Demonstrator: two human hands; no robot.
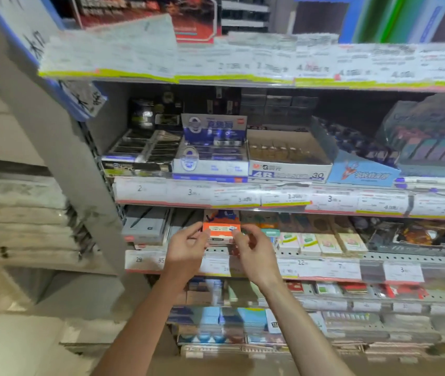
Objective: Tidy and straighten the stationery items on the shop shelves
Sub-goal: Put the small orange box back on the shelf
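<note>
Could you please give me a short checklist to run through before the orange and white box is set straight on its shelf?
1. Left hand on the small orange and white cardboard box: ok, fingers at its left end.
2. Right hand on the box: ok, fingers at its right end.
3. Box square to the shelf edge: cannot tell; the picture is blurred.
4. Neighbouring grey flat box clear of the left hand: ok, apart.
5. Row of pale green and cream packets on the right undisturbed: ok, standing side by side.
6. White price label strip below still readable: ok, numbers show.
</note>
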